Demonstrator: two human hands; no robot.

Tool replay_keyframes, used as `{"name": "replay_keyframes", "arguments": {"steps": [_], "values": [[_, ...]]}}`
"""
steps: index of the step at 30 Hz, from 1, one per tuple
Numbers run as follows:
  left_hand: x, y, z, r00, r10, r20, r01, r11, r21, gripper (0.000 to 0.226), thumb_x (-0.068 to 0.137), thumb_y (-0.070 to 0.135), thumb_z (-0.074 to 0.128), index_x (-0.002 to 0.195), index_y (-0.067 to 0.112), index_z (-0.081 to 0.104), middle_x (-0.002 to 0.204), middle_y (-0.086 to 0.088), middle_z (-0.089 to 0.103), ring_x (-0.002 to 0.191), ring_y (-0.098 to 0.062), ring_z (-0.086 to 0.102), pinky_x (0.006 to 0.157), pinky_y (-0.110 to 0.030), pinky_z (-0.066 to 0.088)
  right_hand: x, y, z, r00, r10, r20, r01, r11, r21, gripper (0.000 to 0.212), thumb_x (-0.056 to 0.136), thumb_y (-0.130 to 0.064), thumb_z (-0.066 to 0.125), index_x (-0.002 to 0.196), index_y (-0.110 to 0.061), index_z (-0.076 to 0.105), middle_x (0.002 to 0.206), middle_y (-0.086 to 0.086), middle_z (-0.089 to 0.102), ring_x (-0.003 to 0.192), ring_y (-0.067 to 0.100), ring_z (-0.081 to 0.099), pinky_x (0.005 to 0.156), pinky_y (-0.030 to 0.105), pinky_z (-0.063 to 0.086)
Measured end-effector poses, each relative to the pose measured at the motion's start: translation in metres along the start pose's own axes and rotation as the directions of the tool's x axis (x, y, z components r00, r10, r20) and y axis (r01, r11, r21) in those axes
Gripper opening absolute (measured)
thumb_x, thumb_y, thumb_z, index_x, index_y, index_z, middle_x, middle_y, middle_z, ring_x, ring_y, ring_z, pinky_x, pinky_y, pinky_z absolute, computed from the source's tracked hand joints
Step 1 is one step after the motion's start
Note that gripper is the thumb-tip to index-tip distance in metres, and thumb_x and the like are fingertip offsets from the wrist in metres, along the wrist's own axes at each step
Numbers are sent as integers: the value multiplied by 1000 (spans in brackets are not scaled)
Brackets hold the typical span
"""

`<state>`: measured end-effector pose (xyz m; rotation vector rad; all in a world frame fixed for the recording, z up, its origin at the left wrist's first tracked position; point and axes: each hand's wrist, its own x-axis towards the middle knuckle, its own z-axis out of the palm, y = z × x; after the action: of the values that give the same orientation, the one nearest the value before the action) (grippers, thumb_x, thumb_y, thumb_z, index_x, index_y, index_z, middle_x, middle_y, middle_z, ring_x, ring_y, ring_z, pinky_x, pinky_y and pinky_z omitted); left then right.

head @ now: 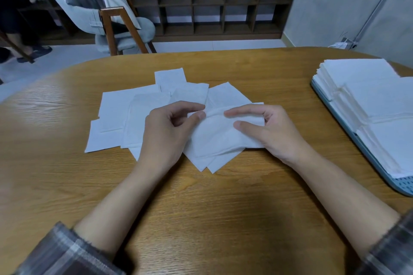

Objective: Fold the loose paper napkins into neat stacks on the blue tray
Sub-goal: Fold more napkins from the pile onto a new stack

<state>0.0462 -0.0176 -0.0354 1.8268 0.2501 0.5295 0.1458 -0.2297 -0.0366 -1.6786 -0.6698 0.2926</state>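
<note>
- Left hand (169, 128): thumb and index finger curl in and pinch the upper left edge of one white napkin (218, 138); the other fingers are curled under the palm.
- Right hand (270, 129): index finger and thumb pinch the same napkin along its upper right edge. The rest of the hand lies over the napkin's right side.
- The held napkin is at table centre between the two hands. Its top edge is bunched into a soft ridge and its lower corner points toward the person. It lies on top of other sheets.
- Loose napkins (125, 114): flat and overlapping at mixed angles, spread left of and behind the hands on the wooden table (201, 207).
- Blue tray (401, 185): at the table's right edge, well apart from the hands and partly cut off by the frame. Its bare near corner is perforated.
- Folded stacks (368, 96): white napkins stacked several layers deep, covering most of the tray.
- Plaid sleeves (60, 252) are pushed up, leaving the forearms bare.
- Background: a chair (125, 27) with clothing draped over it and a dark cubby shelf unit (207, 0) against the wall.
</note>
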Motion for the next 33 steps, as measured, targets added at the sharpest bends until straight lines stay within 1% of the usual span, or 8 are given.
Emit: {"name": "replay_keyframes", "arguments": {"steps": [2, 5, 9, 15, 19, 27, 30, 33], "values": [[-1, 1, -1, 996, 83, 16, -85, 988, 127, 25, 93, 16, 80, 113, 30, 77, 94, 8, 74, 85, -6, 69, 76, -19, 50, 3, 2, -6, 993, -3, -115, -1, 999, -35, 27, 96, 2, 70, 110, -19, 82, 113, -18, 78, 117, -1, 67, 105, 21, 47], [-1, -3, -2, 976, 168, 140, -203, 936, 289, 43, 87, 23, 86, 124, 32, 67, 105, 14, 67, 93, -10, 65, 76, -13, 45, 6, 5, -15, 961, -22, -276, -1, 997, -83, 30, 95, 3, 69, 109, -19, 82, 110, -19, 78, 114, -7, 66, 99, 12, 45], [-7, -6, 1, 921, 79, 380, -266, 843, 468, 39, 77, 50, 87, 109, 40, 69, 103, 21, 62, 101, -2, 58, 80, -20, 44, 9, 7, -17, 936, -10, -352, -23, 996, -91, 31, 94, 2, 68, 109, -21, 83, 115, -16, 78, 114, -8, 64, 95, 5, 44], [-11, -2, 4, 901, 113, 418, -341, 781, 524, 28, 75, 53, 86, 94, 40, 70, 103, 21, 62, 101, -2, 58, 79, -23, 45, 8, 6, -16, 931, -24, -364, -28, 990, -138, 32, 96, 1, 65, 111, -21, 82, 114, -23, 76, 114, -14, 61, 101, 5, 42], [-11, -2, 1, 893, 103, 438, -348, 775, 527, 29, 76, 57, 82, 97, 41, 69, 103, 22, 62, 101, -1, 58, 81, -26, 48, 9, 6, -15, 932, -21, -363, -33, 990, -141, 32, 96, 2, 65, 111, -21, 82, 113, -26, 74, 113, -17, 60, 99, 2, 40], [-7, -4, -3, 884, 149, 444, -340, 857, 388, 5, 91, 35, 80, 88, 33, 77, 94, 17, 70, 94, -5, 66, 76, -20, 46, 7, 0, -23, 924, -47, -380, 2, 993, -118, 33, 97, -1, 64, 113, -23, 81, 116, -25, 75, 118, -15, 59, 99, 2, 39], [-11, 1, -2, 831, 84, 550, -269, 926, 264, 5, 88, 31, 86, 92, 28, 84, 100, 15, 74, 100, -8, 71, 87, -25, 53, 6, -3, -26, 920, -74, -384, 34, 993, -111, 34, 97, 2, 63, 116, -21, 80, 118, -23, 75, 118, -15, 59, 97, 1, 39], [-11, 4, -4, 810, 19, 587, -169, 964, 203, 4, 88, 28, 86, 91, 25, 86, 102, 12, 76, 100, -10, 73, 88, -25, 53, 5, -4, -26, 934, -94, -345, 51, 990, -131, 35, 96, 2, 64, 116, -21, 80, 117, -23, 75, 120, -13, 59, 97, 2, 39]]}}
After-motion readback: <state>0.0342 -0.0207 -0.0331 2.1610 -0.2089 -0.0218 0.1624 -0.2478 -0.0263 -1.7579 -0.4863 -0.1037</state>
